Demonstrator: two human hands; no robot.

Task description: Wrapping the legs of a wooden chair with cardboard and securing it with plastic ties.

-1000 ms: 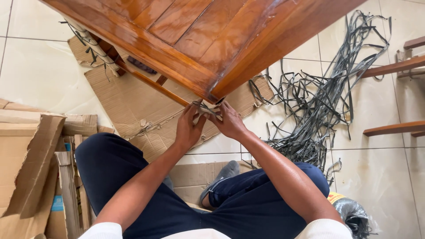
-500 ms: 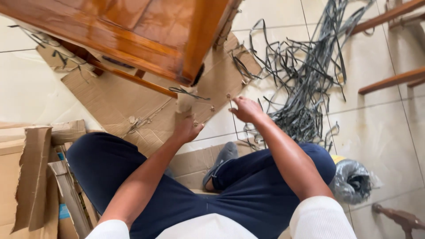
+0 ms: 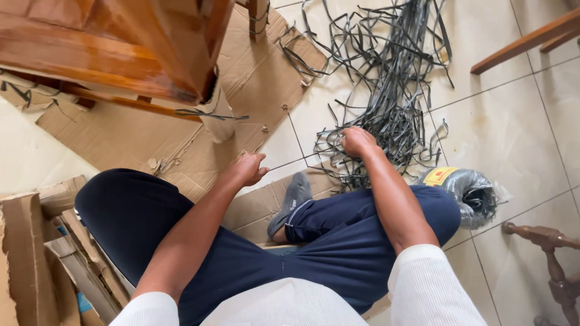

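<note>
The person sat on the tiled floor (image 3: 531, 151) with the knees apart, and the right hand (image 3: 357, 142) rested on the near edge of a pile of dark straps (image 3: 386, 90), which lay spread over the tiles to the right of the cardboard (image 3: 254, 78). This hand was curled with the knuckles up; it seemed to be closed on some of the straps, but the fingers were hidden under it, so I cannot tell how many it gripped. The left hand (image 3: 246, 168) was loosely closed above the edge of the cardboard, near a thin strand that ran across the tile, and whether it pinched that strand I cannot tell. The straps looked thin, flat and light, and they were limp, because they lay in loops and curls. I judged that they would be a little springy and smooth, so one strap could slip through the fingers, and the pile was so tangled that a pull on one piece would drag others with it. A free end at the border of the pile seemed the best place to take hold. A wooden table (image 3: 115, 42) stood over the cardboard, with paper wrap (image 3: 219, 118) on its leg.
</note>
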